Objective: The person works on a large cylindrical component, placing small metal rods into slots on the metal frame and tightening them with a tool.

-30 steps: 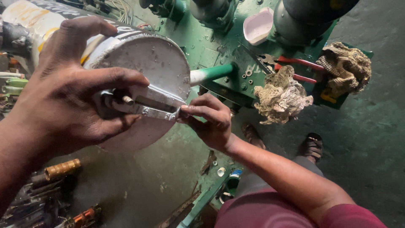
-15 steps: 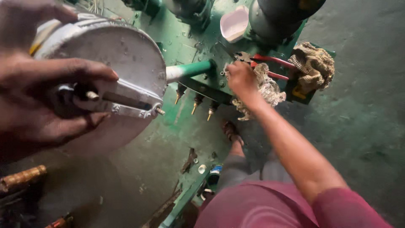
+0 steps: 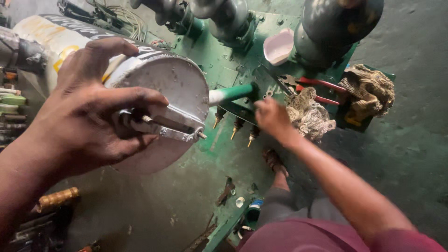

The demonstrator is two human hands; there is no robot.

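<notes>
Two hands in view: left hand [image 3: 88, 121] clamped around a metal bracket [image 3: 172, 128] across the grey cylinder end cap [image 3: 172, 88]; right hand [image 3: 273, 119], fingers loosely curled, empty, beside the rag [image 3: 310, 116] on the green machine top [image 3: 219, 65]

The round cover [image 3: 163, 93] at near left is pale grey-white, flecked with dark spots, with a silvery metal bracket [image 3: 175, 128] across it. The machine top [image 3: 224, 65] is green, its pipe stub [image 3: 231, 92] green and white. At far right lie red-handled pliers [image 3: 319, 88], a pinkish-white bowl [image 3: 278, 46] and tan, knitted-looking rags [image 3: 368, 91].
</notes>
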